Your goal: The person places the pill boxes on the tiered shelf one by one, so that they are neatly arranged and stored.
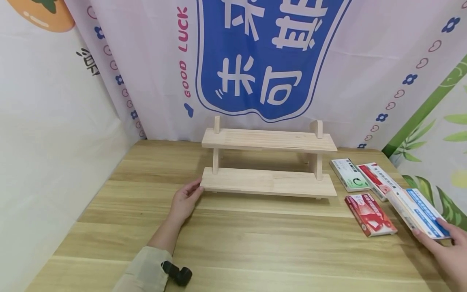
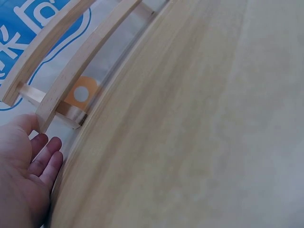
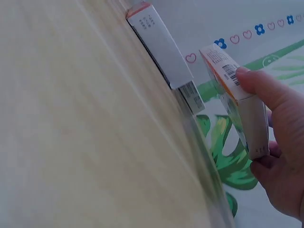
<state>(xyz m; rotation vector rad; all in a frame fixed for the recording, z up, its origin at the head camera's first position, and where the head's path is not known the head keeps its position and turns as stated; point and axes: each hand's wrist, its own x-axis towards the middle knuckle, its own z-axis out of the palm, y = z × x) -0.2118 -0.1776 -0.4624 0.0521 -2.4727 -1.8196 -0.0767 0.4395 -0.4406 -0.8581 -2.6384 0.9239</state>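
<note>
A two-tier wooden display shelf (image 1: 268,180) stands at the back of the table. At the left end of its lower board is my left hand (image 1: 185,200), touching the board's corner; the left wrist view shows the other fingers (image 2: 50,161) loosely bent below that end. My right hand (image 1: 450,247) grips a blue-and-white medicine box (image 1: 425,213) at the table's right side, tilted and raised. In the right wrist view the thumb presses on the barcode side of this box (image 3: 232,78).
Near the shelf's right end lie a green-and-white box (image 1: 349,175), a red-and-white box (image 1: 377,176) partly covered by the held box, and a red box (image 1: 370,215). A printed curtain (image 1: 164,101) hangs close behind the shelf, with more cloth at both sides.
</note>
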